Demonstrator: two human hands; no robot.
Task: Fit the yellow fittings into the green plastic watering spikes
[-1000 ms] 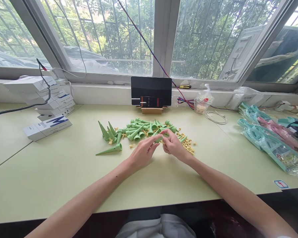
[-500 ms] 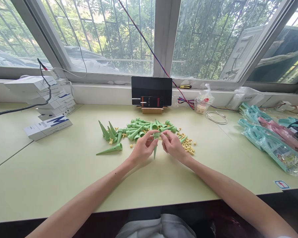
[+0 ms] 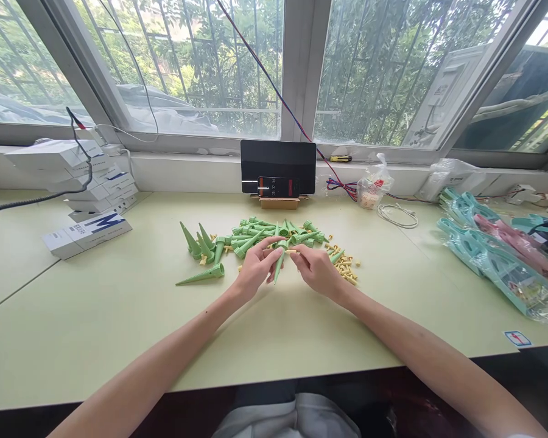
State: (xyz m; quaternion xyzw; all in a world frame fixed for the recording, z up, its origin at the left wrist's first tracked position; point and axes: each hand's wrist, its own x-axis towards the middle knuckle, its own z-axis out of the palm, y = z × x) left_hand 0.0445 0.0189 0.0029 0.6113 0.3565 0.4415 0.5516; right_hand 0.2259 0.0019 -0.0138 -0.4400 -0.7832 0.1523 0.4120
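My left hand (image 3: 256, 267) grips a green plastic spike (image 3: 278, 266) near its wide end, with the point slanting down toward me. Between the fingertips of my right hand (image 3: 320, 271) is a small yellow plastic peg (image 3: 291, 251), its end up against the side of the spike's collar. Whether the peg has entered the collar, I cannot tell. Behind my hands lies a pile of green spikes (image 3: 246, 244). Loose yellow pegs (image 3: 346, 267) are scattered by my right hand. Several spikes stand point up (image 3: 205, 246) at the left, and one lying spike (image 3: 201, 275) is in front of them.
A phone (image 3: 278, 187) leans on a black screen (image 3: 278, 155) at the back. White boxes (image 3: 89, 234) are stacked on the left. Bagged turquoise plastic items (image 3: 493, 258) lie on the right, and a coiled white cable (image 3: 397, 216) is nearer the window.
The spike has shifted slightly left and tilted, its tip swinging left and up. The yellow peg now shows in my right fingertips against the collar.
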